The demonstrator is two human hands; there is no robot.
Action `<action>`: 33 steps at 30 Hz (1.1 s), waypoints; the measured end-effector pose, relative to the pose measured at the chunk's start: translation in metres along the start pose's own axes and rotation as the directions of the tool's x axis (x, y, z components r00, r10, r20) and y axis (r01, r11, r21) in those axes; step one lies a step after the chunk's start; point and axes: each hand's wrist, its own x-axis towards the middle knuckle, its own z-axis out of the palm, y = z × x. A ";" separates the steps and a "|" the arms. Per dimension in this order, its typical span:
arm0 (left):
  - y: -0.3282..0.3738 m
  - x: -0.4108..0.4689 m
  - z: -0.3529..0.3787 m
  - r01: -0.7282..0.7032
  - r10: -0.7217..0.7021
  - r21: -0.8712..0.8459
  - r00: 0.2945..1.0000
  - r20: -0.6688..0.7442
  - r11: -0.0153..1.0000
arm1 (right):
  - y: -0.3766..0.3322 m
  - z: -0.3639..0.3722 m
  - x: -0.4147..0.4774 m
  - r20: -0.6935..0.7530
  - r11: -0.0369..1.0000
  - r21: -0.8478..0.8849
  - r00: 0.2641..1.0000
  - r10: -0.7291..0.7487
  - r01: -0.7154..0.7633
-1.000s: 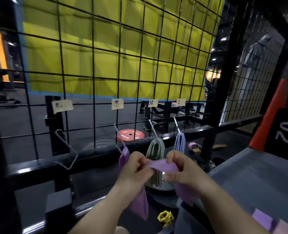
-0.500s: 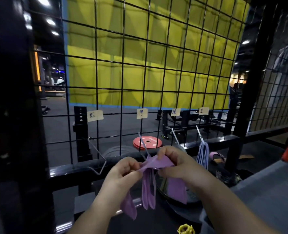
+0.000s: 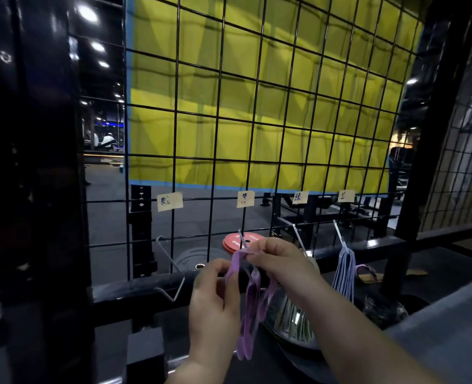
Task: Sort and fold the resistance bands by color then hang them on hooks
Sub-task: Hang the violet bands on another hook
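A purple resistance band (image 3: 252, 306) hangs folded between my hands at the second hook (image 3: 241, 239) of the black wire grid (image 3: 257, 120). My right hand (image 3: 281, 261) pinches its top loop right at the hook's tip. My left hand (image 3: 215, 303) grips the band's left side just below. Blue bands (image 3: 345, 273) hang from the fourth hook. The third hook (image 3: 298, 238) is partly hidden behind my right hand; green bands (image 3: 293, 320) show below it. The first hook (image 3: 171, 267) at the left is bare. Paper labels (image 3: 169, 201) sit above each hook.
A thick black frame post (image 3: 35, 189) stands at the left and another (image 3: 428, 134) at the right. A black rail (image 3: 135, 289) runs under the hooks. A grey surface (image 3: 450, 328) lies at the lower right. A red weight plate (image 3: 243, 241) lies behind the grid.
The view swung left and closer to the grid. My hands raised the purple band from below the hooks to the second hook's tip, and it now hangs narrower and folded.
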 end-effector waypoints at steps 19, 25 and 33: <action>-0.037 -0.025 0.023 0.046 -0.060 0.159 0.994 0.088 0.986 | 0.043 -0.013 -0.017 -0.176 0.868 -0.497 0.978 -0.114 0.012; -0.023 -0.023 0.014 0.039 -0.088 0.253 0.978 0.186 0.967 | 0.056 -0.009 -0.024 -0.213 0.877 -0.468 0.950 -0.231 0.108; 0.001 0.002 -0.002 -0.254 0.142 0.482 0.956 0.257 0.838 | 0.066 -0.014 -0.023 -0.164 0.883 -0.440 0.952 -0.259 0.164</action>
